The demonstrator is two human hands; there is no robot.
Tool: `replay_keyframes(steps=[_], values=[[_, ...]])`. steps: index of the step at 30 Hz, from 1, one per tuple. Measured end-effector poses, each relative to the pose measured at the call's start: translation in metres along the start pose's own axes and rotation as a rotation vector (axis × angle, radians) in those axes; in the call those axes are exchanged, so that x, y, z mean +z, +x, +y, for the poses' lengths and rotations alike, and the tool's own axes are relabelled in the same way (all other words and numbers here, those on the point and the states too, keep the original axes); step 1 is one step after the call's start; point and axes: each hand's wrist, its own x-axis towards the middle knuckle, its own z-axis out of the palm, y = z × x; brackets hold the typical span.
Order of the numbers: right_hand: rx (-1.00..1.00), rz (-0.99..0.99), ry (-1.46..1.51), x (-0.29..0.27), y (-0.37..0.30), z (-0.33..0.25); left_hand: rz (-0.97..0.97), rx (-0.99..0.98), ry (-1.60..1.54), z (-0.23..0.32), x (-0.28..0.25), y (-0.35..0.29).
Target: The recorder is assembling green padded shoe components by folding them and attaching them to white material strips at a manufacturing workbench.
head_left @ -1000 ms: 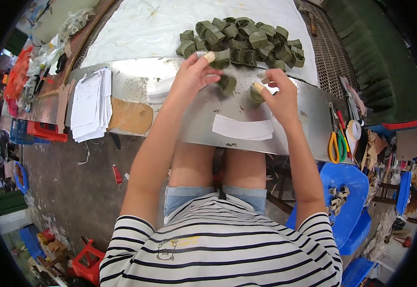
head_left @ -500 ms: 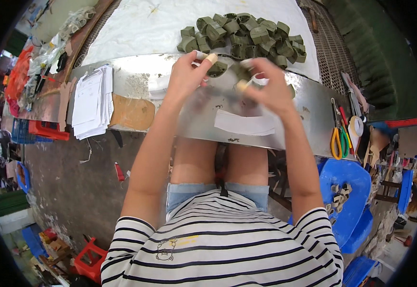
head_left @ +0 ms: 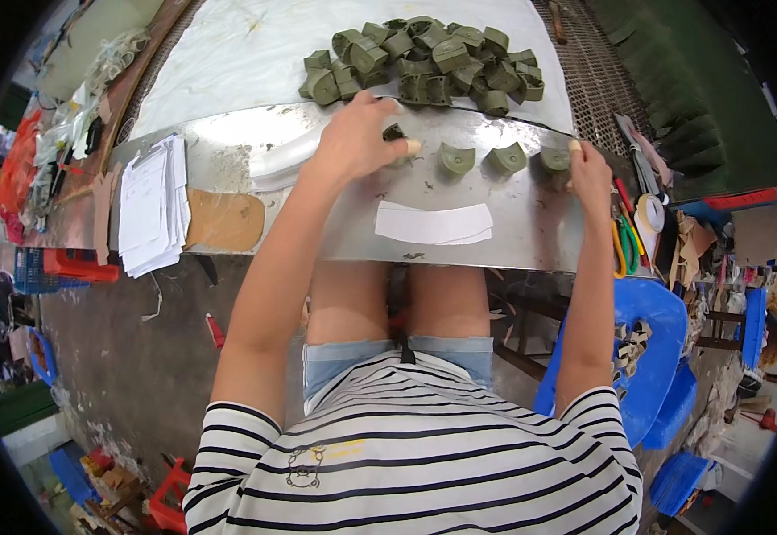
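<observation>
Three small olive-green curved pieces [head_left: 456, 159] stand in a row on the metal table top [head_left: 317, 209], their hollow sides upward. At the left end of this row, my left hand [head_left: 357, 138] has thumb and forefinger around another olive-green curved piece [head_left: 395, 133], mostly hidden by the hand. My right hand [head_left: 591, 171] is at the row's right end, thumb and finger apart beside the edge of the last curved piece [head_left: 553, 160]. Pale covers wrap some of my fingertips. Beyond the row, a heap of like pieces [head_left: 451, 55] lies on white cloth [head_left: 228, 62].
White curved paper strips [head_left: 433, 223] lie near the table's front edge, with more strips [head_left: 281, 163] left of my left hand. Stacked papers [head_left: 152, 201] and a tan board [head_left: 225, 219] are at left. Scissors [head_left: 620, 245] and a tape roll [head_left: 649, 217] sit right, above a blue plastic chair [head_left: 652, 312].
My right hand has moved right to the end of the row, uncovering the pieces there. The left hand has turned its fingers around a curved piece. The whole view has shifted slightly.
</observation>
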Motion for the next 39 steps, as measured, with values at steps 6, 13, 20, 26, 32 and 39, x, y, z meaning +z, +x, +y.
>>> replay_keyframes(steps=[6, 13, 20, 26, 32, 39], values=[[-0.343, 0.538, -0.165, 0.015, 0.005, 0.034, -0.077, -0.021, -0.019, 0.006, 0.004, -0.008], [-0.647, 0.057, 0.472, 0.012, -0.076, -0.089, -0.25, -0.247, -1.713, 0.001, 0.023, -0.007], [-0.919, -0.163, 0.21, 0.083, -0.066, -0.144, 0.149, -0.502, -1.271, 0.005, 0.016, -0.038], [-1.033, 0.111, 0.133, 0.088, -0.074, -0.138, 0.208, -0.222, -0.678, 0.009, -0.012, -0.086], [-0.889, -0.433, 0.143, 0.051, -0.137, -0.101, 0.121, -0.312, -0.732, 0.006, -0.009, -0.148], [-0.978, -0.275, 0.064, 0.067, -0.143, -0.095, 0.043, -0.085, -0.631, 0.033, 0.004, -0.153]])
